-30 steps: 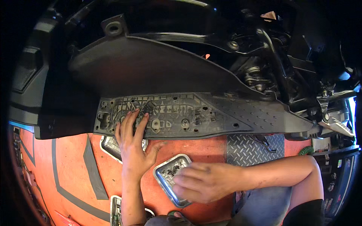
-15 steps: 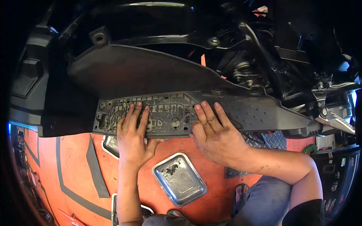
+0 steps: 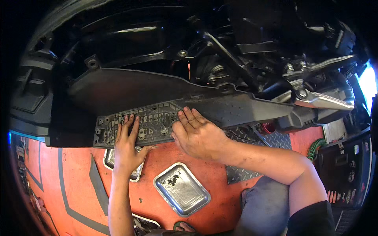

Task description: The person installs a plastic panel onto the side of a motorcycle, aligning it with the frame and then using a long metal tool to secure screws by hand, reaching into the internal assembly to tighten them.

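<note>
The left hand (image 3: 128,147) is lying open over the ribbed part of the board (image 3: 155,118), its thumb pointing out past the near edge; it is not closing on anything that shows. The right hand (image 3: 201,137) is resting palm down farther along, fingers stretching onto the board and thumb tucking in; it is not visibly gripping, and what the palm is covering cannot be told. The board is running across the middle, along a vehicle's side, with a round fastener (image 3: 163,129) sitting between the hands. The step in hand is looking like steadying or pressing the board; a next move would probably be calling for even pressure from both hands, with the fingers not hiding the holes.

Lower down, a knee (image 3: 264,208) in blue-grey cloth is showing at right. A tray (image 3: 189,196) is lying on the orange floor (image 3: 224,196), with dark bits (image 3: 173,180) sitting toward its upper left. A second tray (image 3: 138,174) is showing partly behind the left hand, and a dark strip (image 3: 98,185) is lying left of it. A treadplate mat (image 3: 240,177) is passing under the right forearm. Farther off, a green hose (image 3: 316,149) is coiling beside a dark cabinet (image 3: 342,173), and the black frame (image 3: 228,51) is filling the top.
</note>
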Demonstrator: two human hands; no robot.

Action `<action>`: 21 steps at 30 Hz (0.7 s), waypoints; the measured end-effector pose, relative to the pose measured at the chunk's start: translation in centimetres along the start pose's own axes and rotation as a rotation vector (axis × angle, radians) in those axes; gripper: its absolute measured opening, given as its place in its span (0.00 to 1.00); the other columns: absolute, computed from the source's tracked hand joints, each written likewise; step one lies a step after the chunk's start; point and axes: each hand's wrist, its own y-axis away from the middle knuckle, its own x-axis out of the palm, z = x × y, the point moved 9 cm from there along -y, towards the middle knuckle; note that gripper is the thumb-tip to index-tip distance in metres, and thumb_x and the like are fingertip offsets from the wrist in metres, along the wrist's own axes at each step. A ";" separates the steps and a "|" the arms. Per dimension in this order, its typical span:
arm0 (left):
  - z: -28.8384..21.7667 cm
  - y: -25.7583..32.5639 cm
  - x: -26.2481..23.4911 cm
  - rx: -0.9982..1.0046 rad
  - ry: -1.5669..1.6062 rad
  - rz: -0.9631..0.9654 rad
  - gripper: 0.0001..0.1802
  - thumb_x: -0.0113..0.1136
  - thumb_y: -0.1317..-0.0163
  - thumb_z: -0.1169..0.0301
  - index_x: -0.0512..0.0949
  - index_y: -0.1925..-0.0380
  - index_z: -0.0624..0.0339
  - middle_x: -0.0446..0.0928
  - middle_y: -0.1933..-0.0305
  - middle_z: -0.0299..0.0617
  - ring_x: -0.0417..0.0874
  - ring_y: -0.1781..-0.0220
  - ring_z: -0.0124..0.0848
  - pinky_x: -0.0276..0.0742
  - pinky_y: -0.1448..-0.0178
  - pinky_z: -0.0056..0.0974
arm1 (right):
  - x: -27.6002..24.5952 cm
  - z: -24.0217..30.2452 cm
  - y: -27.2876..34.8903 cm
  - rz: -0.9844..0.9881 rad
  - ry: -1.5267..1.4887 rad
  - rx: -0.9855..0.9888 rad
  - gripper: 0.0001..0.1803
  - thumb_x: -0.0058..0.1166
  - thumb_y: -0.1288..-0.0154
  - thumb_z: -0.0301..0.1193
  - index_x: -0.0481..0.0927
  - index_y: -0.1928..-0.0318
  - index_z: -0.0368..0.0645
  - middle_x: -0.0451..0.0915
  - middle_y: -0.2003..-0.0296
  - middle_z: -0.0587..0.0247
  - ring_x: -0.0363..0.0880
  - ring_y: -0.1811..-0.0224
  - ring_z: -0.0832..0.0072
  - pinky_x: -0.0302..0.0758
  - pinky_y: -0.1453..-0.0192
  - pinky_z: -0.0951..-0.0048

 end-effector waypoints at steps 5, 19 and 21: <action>0.7 2.5 0.6 -0.087 -0.096 -0.175 0.45 0.69 0.46 0.65 0.61 0.30 0.70 0.61 0.25 0.54 0.55 0.21 0.53 0.49 0.21 0.59 | -0.4 -0.4 -1.3 -0.002 -0.129 0.175 0.13 0.54 0.33 0.34 0.74 0.61 0.35 0.84 0.56 0.37 0.85 0.51 0.47 0.82 0.44 0.57; 3.5 6.5 -1.3 -0.173 0.074 -0.566 0.32 0.63 0.52 0.80 0.75 0.42 0.70 0.74 0.40 0.56 0.75 0.38 0.53 0.69 0.31 0.53 | -1.1 2.5 -7.5 0.068 -0.282 0.244 0.07 0.51 0.29 0.28 0.72 0.60 0.36 0.76 0.67 0.46 0.77 0.60 0.48 0.72 0.55 0.45; 4.1 6.5 -0.7 -0.164 0.089 -0.583 0.31 0.63 0.53 0.81 0.75 0.43 0.70 0.74 0.40 0.57 0.75 0.38 0.54 0.70 0.32 0.53 | 2.0 4.3 -10.3 0.128 -0.452 0.255 0.07 0.51 0.30 0.28 0.71 0.60 0.36 0.77 0.66 0.44 0.76 0.59 0.46 0.72 0.53 0.46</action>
